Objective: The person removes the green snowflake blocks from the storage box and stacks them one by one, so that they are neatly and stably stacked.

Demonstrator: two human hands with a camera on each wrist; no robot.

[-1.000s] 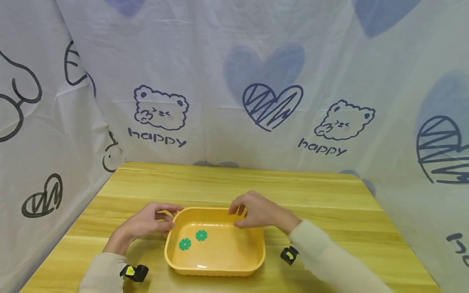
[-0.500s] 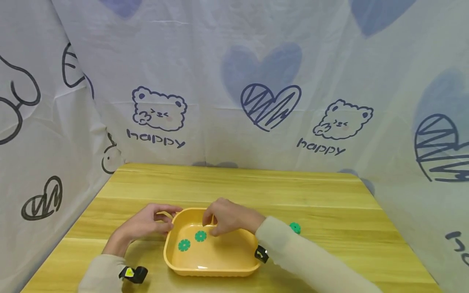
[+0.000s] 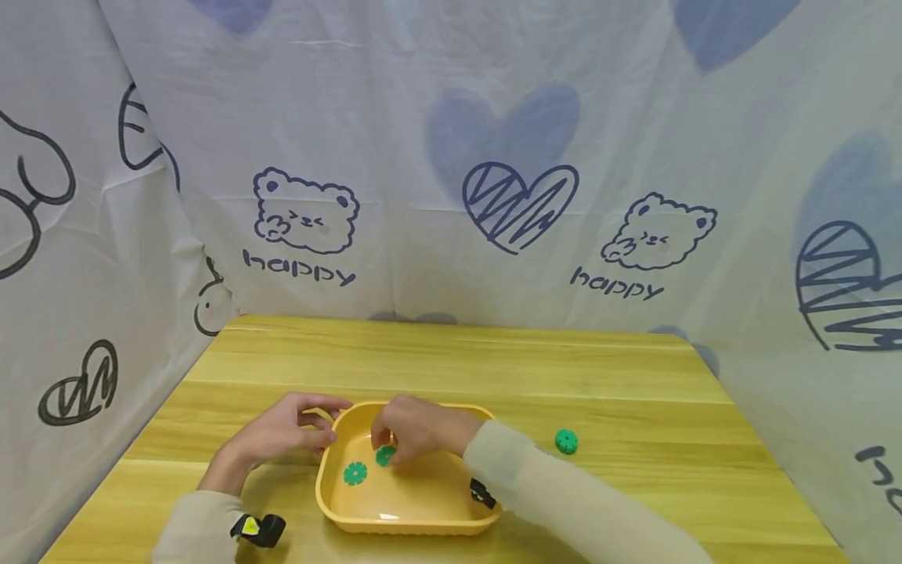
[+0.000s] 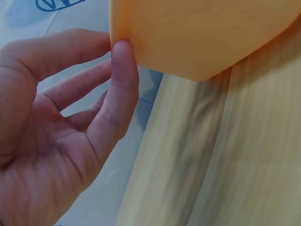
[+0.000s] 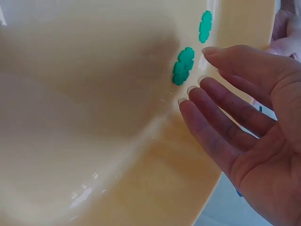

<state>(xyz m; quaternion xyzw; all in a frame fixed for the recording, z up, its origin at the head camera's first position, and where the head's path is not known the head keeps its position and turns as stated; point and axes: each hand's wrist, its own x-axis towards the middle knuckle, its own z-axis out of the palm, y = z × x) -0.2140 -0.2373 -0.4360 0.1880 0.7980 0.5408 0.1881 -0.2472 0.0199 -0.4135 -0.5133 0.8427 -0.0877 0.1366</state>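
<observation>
My left hand (image 3: pixel 282 427) pinches the far left rim of a yellow plastic tray (image 3: pixel 430 497) between thumb and fingers; the left wrist view shows the thumb (image 4: pixel 124 70) on the tray wall. Inside the tray lie two flat green notched discs, like snowflake building pieces: a near-left disc (image 3: pixel 355 473) and a second disc (image 3: pixel 384 456) a little further back. My right hand (image 3: pixel 419 429) reaches down over the second disc. In the right wrist view its fingers (image 5: pixel 211 117) are spread from the thumb, beside the nearer disc (image 5: pixel 183 67), with nothing between them.
A small stack of green discs (image 3: pixel 566 441) sits on the wooden table (image 3: pixel 634 392) to the right of the tray, beyond my right forearm. A printed white cloth (image 3: pixel 409 274) hangs behind the table and at its sides.
My right hand has moved left across the tray and down to the second green disc. The green stack on the right has come into sight. My left hand stays on the rim.
</observation>
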